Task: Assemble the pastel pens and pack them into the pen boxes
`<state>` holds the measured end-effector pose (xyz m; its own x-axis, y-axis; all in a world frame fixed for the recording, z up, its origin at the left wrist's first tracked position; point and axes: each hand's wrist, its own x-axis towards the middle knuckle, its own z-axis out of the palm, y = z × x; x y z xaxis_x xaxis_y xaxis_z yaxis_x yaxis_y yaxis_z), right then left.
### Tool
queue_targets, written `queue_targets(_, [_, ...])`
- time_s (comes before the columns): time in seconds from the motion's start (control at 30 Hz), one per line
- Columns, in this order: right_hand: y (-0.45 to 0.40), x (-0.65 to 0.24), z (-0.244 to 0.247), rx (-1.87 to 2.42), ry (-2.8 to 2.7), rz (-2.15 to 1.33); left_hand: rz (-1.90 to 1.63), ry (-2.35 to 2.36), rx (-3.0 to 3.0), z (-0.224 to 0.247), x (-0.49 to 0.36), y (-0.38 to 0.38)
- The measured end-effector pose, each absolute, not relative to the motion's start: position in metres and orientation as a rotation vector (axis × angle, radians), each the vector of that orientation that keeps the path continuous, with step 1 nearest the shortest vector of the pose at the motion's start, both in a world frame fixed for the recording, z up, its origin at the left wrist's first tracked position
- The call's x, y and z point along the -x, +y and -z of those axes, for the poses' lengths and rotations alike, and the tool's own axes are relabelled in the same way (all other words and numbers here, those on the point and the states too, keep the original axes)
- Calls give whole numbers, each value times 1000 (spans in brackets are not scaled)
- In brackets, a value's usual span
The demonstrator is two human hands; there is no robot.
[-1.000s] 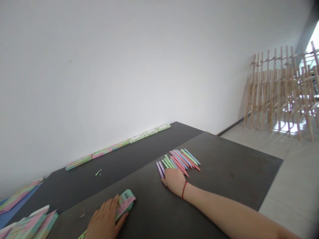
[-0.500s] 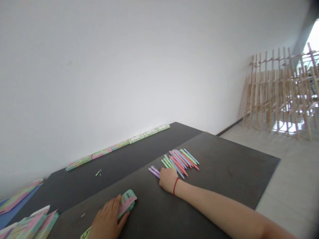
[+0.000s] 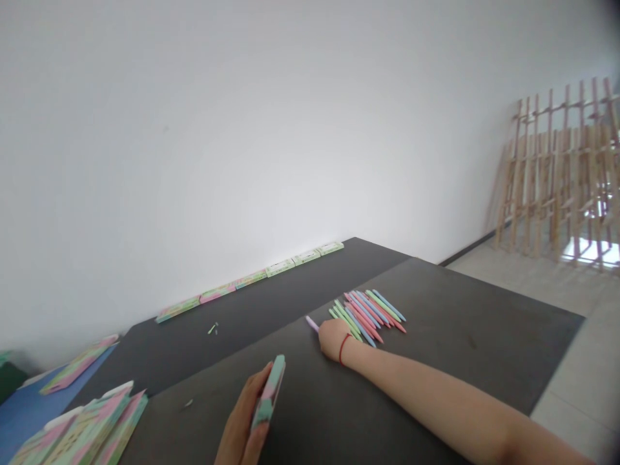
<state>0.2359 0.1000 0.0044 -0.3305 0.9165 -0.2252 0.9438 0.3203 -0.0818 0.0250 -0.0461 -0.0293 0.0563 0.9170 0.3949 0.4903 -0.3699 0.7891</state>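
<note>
My left hand [image 3: 245, 413], near the front edge, is closed around a slim pastel pen box [image 3: 271, 391] in teal and pink. The box is tilted up on its narrow side, and its lower part is hidden by the fingers. On the dark table, my right hand [image 3: 333, 339], with a red cord at the wrist, is closed with a purple pen [image 3: 312, 323] poking out at its left; the fingertips are hidden. Right beside that hand lies a row of green, blue and pink pens [image 3: 371, 313], partly covered by it.
Flat pastel boxes [image 3: 217, 292] line the wall edge of the table [image 3: 460, 336]. More boxes [image 3: 92, 426] are stacked at the lower left, near a blue surface [image 3: 29, 413]. Small scraps [image 3: 213, 328] lie mid-table. Wooden racks [image 3: 557, 174] stand at right.
My left hand has turned the box from lying flat to edge-up and lifted it. At my right hand, one purple pen shows instead of two. The view has swung slightly left.
</note>
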Motion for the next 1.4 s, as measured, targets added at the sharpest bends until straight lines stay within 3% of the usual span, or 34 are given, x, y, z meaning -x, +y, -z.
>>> queue_targets(0.13, [92,-244,-9,-1770,2552,352,-1245,1180,-982,15,-50,-55])
queue_targets(0.3, [70,-257,-27,-1670,2957,521,-1266,997,-814,12,-69,-50])
queue_targets(0.47, [47,-262,-37,-1070,3342,1560,-1278,1180,-835,19,-78,-43])
queue_targets(0.53, [43,-261,-37,-964,3332,1730,-1300,1246,-842,18,-83,-39])
queue_targets(0.77, [49,-260,-38,-1412,3264,1765,-1351,1259,-674,13,-100,-16])
queue_targets(0.9, [50,-262,-41,-1683,3345,1473,-1372,1203,-632,15,-101,-7])
queue_targets(1.07, [55,-263,-42,-1699,3311,1393,-1317,1246,-706,19,-99,-4])
queue_targets(1.4, [65,-267,-39,-1804,3329,1033,-1557,1443,-1721,-9,-101,-10])
